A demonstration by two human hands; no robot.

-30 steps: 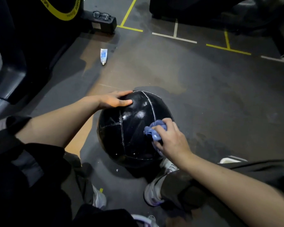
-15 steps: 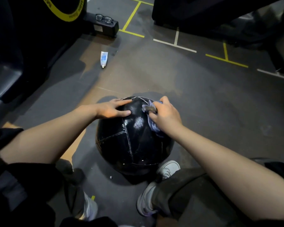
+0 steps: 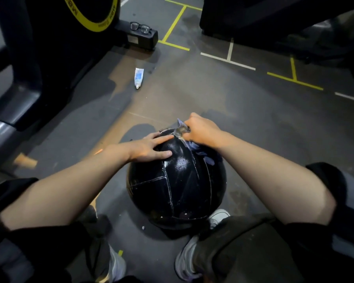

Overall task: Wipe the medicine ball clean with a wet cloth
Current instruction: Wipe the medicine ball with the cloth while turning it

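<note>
Two hands on black ball (image 3: 176,186), round, seams running 12 to 6.
Left hand (image 3: 149,148) flat, fingers spread at 11; right hand (image 3: 202,131) bunches cloth (image 3: 194,147) at 12.

1 medicine ball (image 3: 176,186), 1 cloth (image 3: 192,145), 2 hands, 1 tube (image 3: 139,77), 1 pair of glasses (image 3: 140,28), 2 shoes.
</note>
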